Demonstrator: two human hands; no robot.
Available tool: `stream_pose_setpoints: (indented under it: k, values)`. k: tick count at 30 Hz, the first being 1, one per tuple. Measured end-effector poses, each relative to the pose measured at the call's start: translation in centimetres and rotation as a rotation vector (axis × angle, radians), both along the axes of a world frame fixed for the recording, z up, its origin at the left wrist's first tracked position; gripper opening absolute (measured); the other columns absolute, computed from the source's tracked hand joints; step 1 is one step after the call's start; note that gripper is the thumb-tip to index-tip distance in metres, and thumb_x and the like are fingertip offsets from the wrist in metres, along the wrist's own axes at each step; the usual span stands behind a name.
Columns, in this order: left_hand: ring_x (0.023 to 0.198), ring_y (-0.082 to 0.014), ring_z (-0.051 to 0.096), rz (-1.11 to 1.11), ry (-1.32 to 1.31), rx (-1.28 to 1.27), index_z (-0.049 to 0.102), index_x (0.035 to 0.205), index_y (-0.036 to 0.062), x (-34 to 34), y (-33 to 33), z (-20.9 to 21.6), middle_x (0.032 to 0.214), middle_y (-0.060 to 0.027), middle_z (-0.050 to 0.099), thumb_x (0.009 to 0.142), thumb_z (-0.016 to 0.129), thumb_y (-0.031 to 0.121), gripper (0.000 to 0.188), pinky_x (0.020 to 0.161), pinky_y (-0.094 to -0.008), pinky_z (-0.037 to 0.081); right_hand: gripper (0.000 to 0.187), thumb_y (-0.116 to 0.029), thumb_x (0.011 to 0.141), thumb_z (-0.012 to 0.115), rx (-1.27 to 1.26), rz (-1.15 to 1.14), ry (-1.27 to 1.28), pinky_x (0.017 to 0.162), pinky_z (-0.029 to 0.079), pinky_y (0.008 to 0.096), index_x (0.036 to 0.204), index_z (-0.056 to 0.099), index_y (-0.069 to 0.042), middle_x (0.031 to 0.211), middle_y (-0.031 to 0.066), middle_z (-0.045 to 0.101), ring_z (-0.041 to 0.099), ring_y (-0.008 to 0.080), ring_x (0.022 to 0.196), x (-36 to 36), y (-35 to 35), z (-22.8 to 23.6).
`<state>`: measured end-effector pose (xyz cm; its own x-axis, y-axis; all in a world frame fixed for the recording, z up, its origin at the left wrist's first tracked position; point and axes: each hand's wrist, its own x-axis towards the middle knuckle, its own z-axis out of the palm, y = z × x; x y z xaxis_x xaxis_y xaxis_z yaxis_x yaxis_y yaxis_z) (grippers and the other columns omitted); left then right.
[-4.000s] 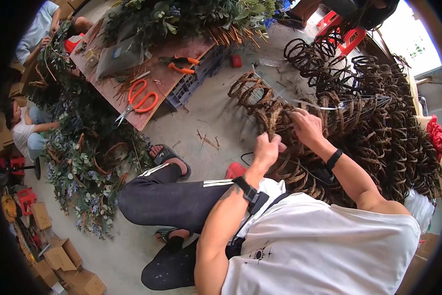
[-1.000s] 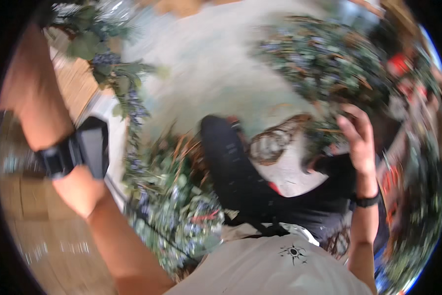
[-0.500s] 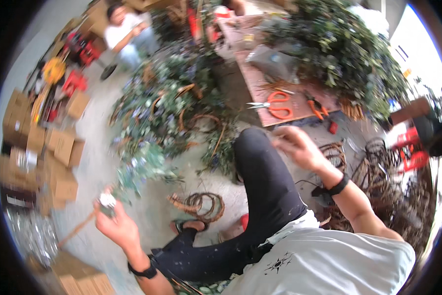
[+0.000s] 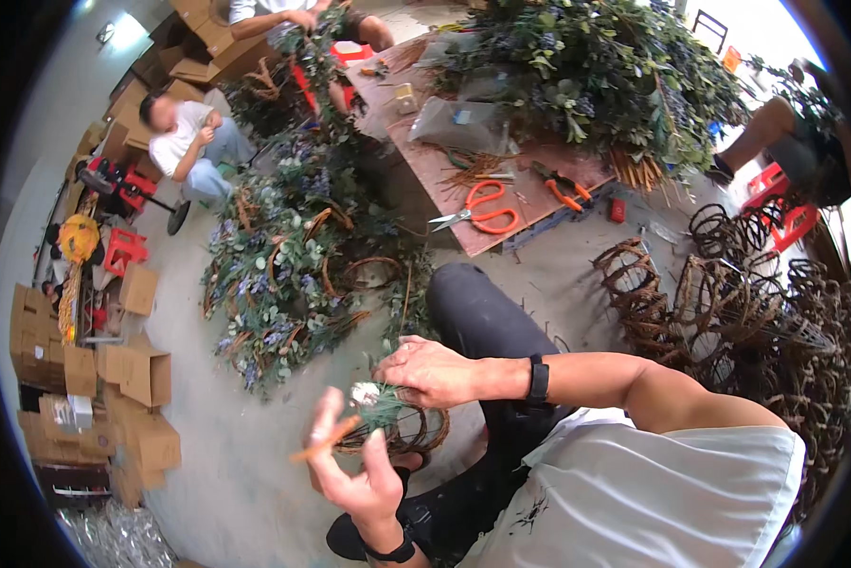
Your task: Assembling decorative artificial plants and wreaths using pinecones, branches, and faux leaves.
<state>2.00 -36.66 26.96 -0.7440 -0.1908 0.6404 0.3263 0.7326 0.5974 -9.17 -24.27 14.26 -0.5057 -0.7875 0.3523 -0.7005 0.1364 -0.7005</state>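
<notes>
There are two wearer's hands (image 4: pixel 435 372), one sprig (image 4: pixel 381 407), three co-workers (image 4: pixel 181 142) and one table (image 4: pixel 428 178).

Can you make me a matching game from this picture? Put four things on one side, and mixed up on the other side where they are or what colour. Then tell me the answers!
Things:
1. Scissors
2. Green-and-white sprig
3. Heap of twig loops
4. Cardboard boxes

Clues:
A. Brown, at the right side of the picture
B. Tan, at the left side of the picture
C. Orange handles, lying on the tabletop
D. Between the left hand and the right hand

Right pairs:
1-C, 2-D, 3-A, 4-B
</notes>
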Motion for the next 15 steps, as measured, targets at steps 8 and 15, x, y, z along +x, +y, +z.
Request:
stream_pose_setpoints:
  k: [8,15]
  values:
    - [0.083,-0.0213,0.069,0.106,-0.019,0.176,0.062,0.104,-0.0058,0.2,-0.6,-2.4,0.094,-0.0144,0.072,0.107,0.047,0.012,0.024,0.068,-0.0286,0.054,0.045,-0.017,0.086,0.069,0.119,-0.260,0.205,0.097,0.054,0.0438,0.131,0.065,-0.011,0.127,0.0120,0.068,0.066,0.0329,0.114,-6.2,15.8,-0.3]
    - [0.090,-0.0217,0.071,0.059,-0.127,0.281,0.066,0.102,-0.0048,-0.5,0.0,-4.2,0.100,-0.0147,0.074,0.106,0.051,0.009,0.021,0.079,-0.0317,0.058,0.048,-0.035,0.103,0.048,0.967,-1.219,0.720,0.113,0.039,0.0497,0.144,0.055,-0.013,0.141,0.0116,0.062,0.057,0.0266,0.131,-21.2,49.1,-16.0]
